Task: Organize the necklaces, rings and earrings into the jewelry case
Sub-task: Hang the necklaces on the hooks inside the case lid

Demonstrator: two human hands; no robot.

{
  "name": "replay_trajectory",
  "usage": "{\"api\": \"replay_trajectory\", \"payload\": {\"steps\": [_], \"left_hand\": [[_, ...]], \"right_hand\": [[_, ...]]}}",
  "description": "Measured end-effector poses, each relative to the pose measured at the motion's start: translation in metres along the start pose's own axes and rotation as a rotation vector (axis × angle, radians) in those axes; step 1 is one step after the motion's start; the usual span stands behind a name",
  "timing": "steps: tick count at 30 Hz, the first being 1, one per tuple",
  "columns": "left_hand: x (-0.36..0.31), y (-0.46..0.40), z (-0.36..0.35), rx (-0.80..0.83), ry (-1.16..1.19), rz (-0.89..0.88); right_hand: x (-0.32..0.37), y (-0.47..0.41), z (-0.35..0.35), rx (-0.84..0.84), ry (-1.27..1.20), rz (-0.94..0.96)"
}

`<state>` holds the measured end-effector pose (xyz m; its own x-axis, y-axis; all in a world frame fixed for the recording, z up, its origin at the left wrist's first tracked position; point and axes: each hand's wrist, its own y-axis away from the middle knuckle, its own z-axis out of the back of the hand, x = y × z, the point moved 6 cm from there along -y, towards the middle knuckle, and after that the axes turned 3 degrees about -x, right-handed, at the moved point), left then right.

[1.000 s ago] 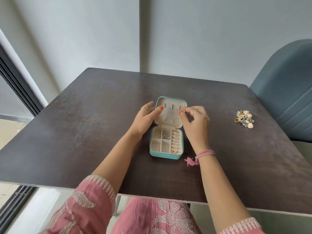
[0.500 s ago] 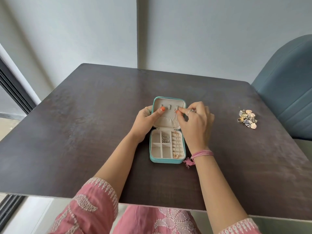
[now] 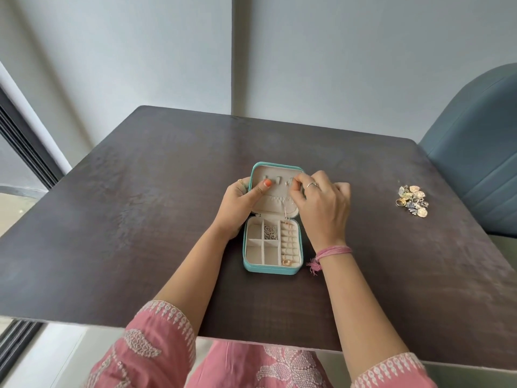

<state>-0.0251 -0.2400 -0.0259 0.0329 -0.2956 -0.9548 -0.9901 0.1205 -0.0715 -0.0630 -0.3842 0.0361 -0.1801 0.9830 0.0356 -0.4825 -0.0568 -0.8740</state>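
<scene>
Dark brown surface (image 3: 140, 233) here, set against a pale grey wall (image 3: 349, 65), a blue-grey chair (image 3: 481, 163) tucked in at the right and a window frame (image 3: 25, 152) running off to the left. Dead centre sits the teal case (image 3: 272, 268), lid (image 3: 275, 191) laid back and open. In the tray, a silvery chain (image 3: 270, 232) lies bunched in a top-middle compartment, and a gold ring (image 3: 286, 262) sits at the near end of the ring rolls on the right. Off by the chair, well apart from the case, a small pile (image 3: 413, 200) of mixed jewelry waits on the surface.

Now the hands. The left hand (image 3: 236, 204) wraps the lid's left edge, thumb (image 3: 263, 187) pressed flat on the lining, steadying it. The right hand (image 3: 321, 208) comes in over the lid's right side, fingers (image 3: 298, 184) bunched narrow and pinching the top of a thin rose-gold necklace (image 3: 285, 212) up by the hooks; it looks like a clasp there, though it's too small to be sure. The chain hangs down the lining to the tray. A pink thread band (image 3: 333, 252) circles the right wrist, pink embroidered sleeves (image 3: 156, 340) below.
</scene>
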Motion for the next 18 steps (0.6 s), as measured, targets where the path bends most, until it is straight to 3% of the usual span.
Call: {"api": "replay_trajectory", "payload": {"steps": [5,9,16,18], "left_hand": [[-0.002,0.001,-0.002,0.007,-0.007,0.006],[-0.003,0.002,-0.001,0.001,0.0,0.007],[-0.006,0.003,-0.001,0.006,0.02,0.01],[-0.009,0.004,0.003,-0.06,0.02,-0.02]], "right_hand": [[0.001,-0.011,0.006,-0.12,-0.013,0.073],[0.002,-0.016,0.012,-0.104,-0.142,0.064],[-0.018,-0.032,0.029,0.172,-0.644,-0.315],[-0.023,-0.037,0.034,0.249,-0.759,-0.401]]}}
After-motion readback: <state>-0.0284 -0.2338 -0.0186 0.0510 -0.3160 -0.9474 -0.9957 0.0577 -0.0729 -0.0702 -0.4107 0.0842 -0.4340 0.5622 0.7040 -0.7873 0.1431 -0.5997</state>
